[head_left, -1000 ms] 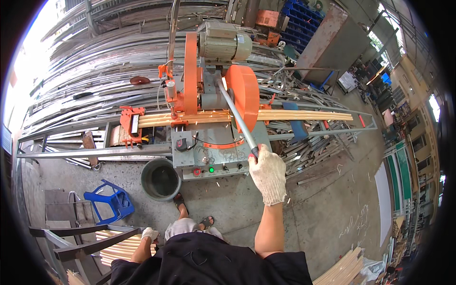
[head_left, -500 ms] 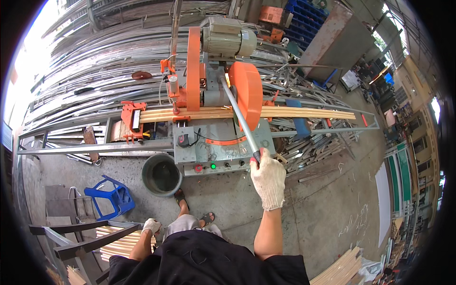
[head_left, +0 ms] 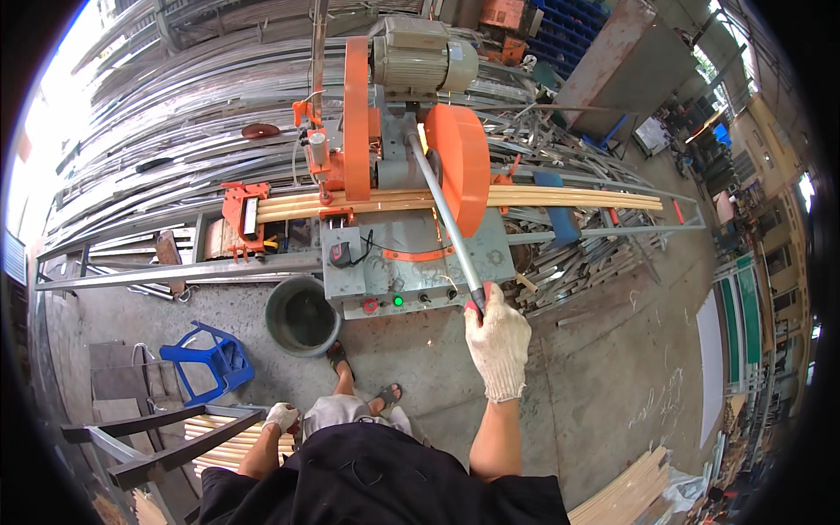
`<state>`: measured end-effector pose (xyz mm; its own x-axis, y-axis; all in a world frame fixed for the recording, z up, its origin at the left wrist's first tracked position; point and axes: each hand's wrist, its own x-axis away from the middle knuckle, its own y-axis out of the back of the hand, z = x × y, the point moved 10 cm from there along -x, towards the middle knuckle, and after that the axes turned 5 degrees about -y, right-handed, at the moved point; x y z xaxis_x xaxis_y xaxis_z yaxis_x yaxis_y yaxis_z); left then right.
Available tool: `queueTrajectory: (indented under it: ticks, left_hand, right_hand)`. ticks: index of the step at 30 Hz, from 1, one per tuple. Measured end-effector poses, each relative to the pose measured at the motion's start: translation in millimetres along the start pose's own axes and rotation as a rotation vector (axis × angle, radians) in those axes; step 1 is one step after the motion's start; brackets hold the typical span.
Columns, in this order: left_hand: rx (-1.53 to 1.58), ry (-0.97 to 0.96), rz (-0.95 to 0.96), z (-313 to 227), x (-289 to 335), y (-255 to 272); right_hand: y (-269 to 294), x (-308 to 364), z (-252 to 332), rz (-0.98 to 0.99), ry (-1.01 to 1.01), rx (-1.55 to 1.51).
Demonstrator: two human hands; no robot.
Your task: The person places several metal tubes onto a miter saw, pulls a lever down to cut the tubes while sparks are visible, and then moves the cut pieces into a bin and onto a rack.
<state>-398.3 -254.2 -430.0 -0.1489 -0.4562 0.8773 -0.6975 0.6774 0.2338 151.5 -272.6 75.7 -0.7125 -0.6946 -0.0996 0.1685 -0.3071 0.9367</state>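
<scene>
My right hand point(head_left: 497, 346), in a cream knit glove, is wrapped round the dark grip of the long metal lever point(head_left: 453, 227) of a cut-off saw. An orange blade guard point(head_left: 464, 171) covers most of the saw's disc. Several long tan rods point(head_left: 569, 199) lie side by side across the saw table point(head_left: 394, 241), passing under the guard. An orange clamp point(head_left: 245, 214) stands at their left end. Small bright sparks show near the table's front edge. My left hand point(head_left: 283, 416), also gloved, hangs low beside my thigh, near a stack of tan rods point(head_left: 232, 442); its fingers are mostly hidden.
A grey bucket point(head_left: 303, 317) and a blue plastic stool point(head_left: 207, 360) stand left of my feet. A dark metal frame point(head_left: 175, 451) is at the lower left. Metal lengths point(head_left: 175, 131) lie piled behind the saw. More tan pieces point(head_left: 621, 490) lie at the lower right.
My right hand has moved slightly down and toward me with the lever, and the guard sits a little lower over the rods. My left hand stays by my side.
</scene>
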Motion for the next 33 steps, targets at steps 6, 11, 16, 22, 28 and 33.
queueTrajectory:
  ticks: [6,11,16,22,28,33]
  left_hand:
    - [-0.014,0.023,0.049,-7,-3,4]
    - [-0.087,-0.035,0.048,-65,1,11]
    - [-0.095,-0.113,0.058,-94,-31,33]
    - [-0.478,-0.772,-0.451,-262,-59,128]
    - [-0.522,-1.164,-0.693,-458,-87,182]
    - [-0.742,-1.161,-0.659,-567,-129,188]
  right_hand:
    - [-5,5,1,-0.040,0.037,-0.020]
    - [-27,15,-12,-0.016,0.015,-0.025]
    - [-17,6,-2,0.008,0.039,0.014]
    - [126,-81,108,-0.199,0.058,0.160]
    - [259,-234,208,-0.343,0.035,0.171]
    - [304,-365,248,-0.228,0.108,0.277]
